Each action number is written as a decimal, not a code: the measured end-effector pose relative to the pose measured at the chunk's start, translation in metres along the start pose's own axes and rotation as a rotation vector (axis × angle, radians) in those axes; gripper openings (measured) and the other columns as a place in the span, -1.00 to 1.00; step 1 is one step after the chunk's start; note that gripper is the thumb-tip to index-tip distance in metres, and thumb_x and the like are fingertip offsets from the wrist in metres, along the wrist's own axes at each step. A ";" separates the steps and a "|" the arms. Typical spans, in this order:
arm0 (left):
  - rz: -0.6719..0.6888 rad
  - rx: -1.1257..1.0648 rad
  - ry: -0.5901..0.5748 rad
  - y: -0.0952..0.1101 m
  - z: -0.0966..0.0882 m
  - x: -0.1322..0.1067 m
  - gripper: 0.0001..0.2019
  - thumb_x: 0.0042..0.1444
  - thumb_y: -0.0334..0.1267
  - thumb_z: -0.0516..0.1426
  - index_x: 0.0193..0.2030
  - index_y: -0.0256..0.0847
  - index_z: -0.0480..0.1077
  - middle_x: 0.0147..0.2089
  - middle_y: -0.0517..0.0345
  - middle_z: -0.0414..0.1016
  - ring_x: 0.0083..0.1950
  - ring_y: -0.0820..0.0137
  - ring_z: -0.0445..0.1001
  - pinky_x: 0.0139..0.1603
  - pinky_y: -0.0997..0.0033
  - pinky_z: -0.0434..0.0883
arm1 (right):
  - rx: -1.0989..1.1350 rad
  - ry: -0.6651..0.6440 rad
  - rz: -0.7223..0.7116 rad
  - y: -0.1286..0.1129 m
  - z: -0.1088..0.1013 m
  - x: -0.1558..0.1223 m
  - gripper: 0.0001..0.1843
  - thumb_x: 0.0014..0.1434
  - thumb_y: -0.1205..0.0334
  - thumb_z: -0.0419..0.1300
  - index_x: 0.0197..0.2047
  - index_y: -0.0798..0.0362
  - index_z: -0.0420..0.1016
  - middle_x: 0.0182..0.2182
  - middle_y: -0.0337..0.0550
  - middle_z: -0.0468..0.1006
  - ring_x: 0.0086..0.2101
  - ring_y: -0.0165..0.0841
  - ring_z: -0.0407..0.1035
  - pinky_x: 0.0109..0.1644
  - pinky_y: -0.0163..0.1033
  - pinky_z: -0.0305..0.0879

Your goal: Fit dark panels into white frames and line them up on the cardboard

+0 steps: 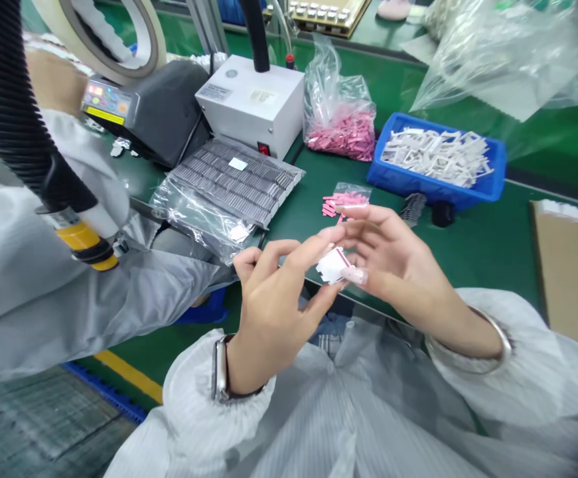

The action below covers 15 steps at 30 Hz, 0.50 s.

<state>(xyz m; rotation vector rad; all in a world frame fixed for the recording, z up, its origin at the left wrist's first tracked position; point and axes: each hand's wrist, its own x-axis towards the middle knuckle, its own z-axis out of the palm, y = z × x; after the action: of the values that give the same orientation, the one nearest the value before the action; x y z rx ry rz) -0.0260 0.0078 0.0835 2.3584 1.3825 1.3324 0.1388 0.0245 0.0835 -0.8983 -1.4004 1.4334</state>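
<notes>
Between both hands, above the table's near edge, is a small white plastic piece [332, 265] with a dark red strip along one side. My left hand [279, 299] pinches it between thumb and fingertips. My right hand [398, 259] has its thumb pressed on the piece's right edge, with the fingers curled behind it. Just beyond the right fingertips lie pink strips [344, 200] on a small clear bag. A stack of thin dark parts [413, 208] rests to the right of them, beside a black object [442, 214].
A blue bin [500, 174] holds many white plastic frames. Behind are a bag of pink strips [343, 133] and a white machine box [253, 99]. A tray of dark strips [233, 176] lies left. A co-worker's sleeve [169, 285] and a black hose [24, 99] occupy the left side.
</notes>
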 end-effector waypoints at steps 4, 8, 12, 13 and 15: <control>0.056 0.048 -0.029 0.003 0.001 0.001 -0.55 0.07 -0.35 0.22 0.11 -0.09 0.27 -0.16 0.26 0.64 -0.19 0.33 0.51 -0.15 0.19 0.08 | -0.008 0.000 0.046 -0.004 0.003 0.001 -0.42 -0.01 0.44 0.22 0.06 -0.15 0.20 -0.14 -0.17 0.36 -0.12 -0.36 0.36 -0.12 -0.24 0.42; 0.077 0.054 -0.031 0.006 0.002 0.003 -0.55 0.06 -0.39 0.20 0.10 -0.08 0.28 -0.11 0.24 0.62 -0.18 0.34 0.51 -0.15 0.17 0.10 | 0.075 -0.013 0.102 -0.006 0.002 0.002 -0.43 -0.04 0.46 0.21 0.03 -0.12 0.20 -0.18 -0.20 0.36 -0.16 -0.39 0.37 -0.20 -0.29 0.41; 0.073 0.038 -0.009 0.009 0.004 0.004 -0.58 0.04 -0.41 0.19 0.06 -0.07 0.31 -0.17 0.27 0.62 -0.21 0.35 0.51 -0.17 0.16 0.10 | 0.133 -0.025 0.150 -0.007 0.002 0.002 -0.44 -0.05 0.47 0.23 0.00 -0.10 0.21 -0.21 -0.23 0.37 -0.22 -0.44 0.38 -0.26 -0.34 0.38; 0.075 0.039 -0.009 0.009 0.005 0.004 -0.59 0.04 -0.42 0.18 0.05 -0.07 0.31 -0.18 0.28 0.62 -0.21 0.35 0.51 -0.18 0.16 0.11 | 0.140 -0.026 0.160 -0.007 0.002 0.002 -0.44 -0.05 0.47 0.24 -0.01 -0.10 0.21 -0.21 -0.23 0.38 -0.24 -0.44 0.39 -0.28 -0.34 0.38; 0.075 0.048 -0.007 0.010 0.006 0.004 -0.60 0.04 -0.43 0.17 0.03 -0.09 0.31 -0.20 0.28 0.62 -0.22 0.36 0.51 -0.19 0.17 0.11 | 0.148 -0.026 0.175 -0.006 0.003 0.003 -0.43 -0.05 0.48 0.24 0.00 -0.12 0.21 -0.21 -0.25 0.38 -0.27 -0.46 0.40 -0.30 -0.34 0.38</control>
<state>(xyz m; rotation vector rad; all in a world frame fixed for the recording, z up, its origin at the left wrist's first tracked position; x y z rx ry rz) -0.0144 0.0073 0.0873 2.4665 1.3517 1.3217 0.1356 0.0255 0.0898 -0.9276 -1.2398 1.6628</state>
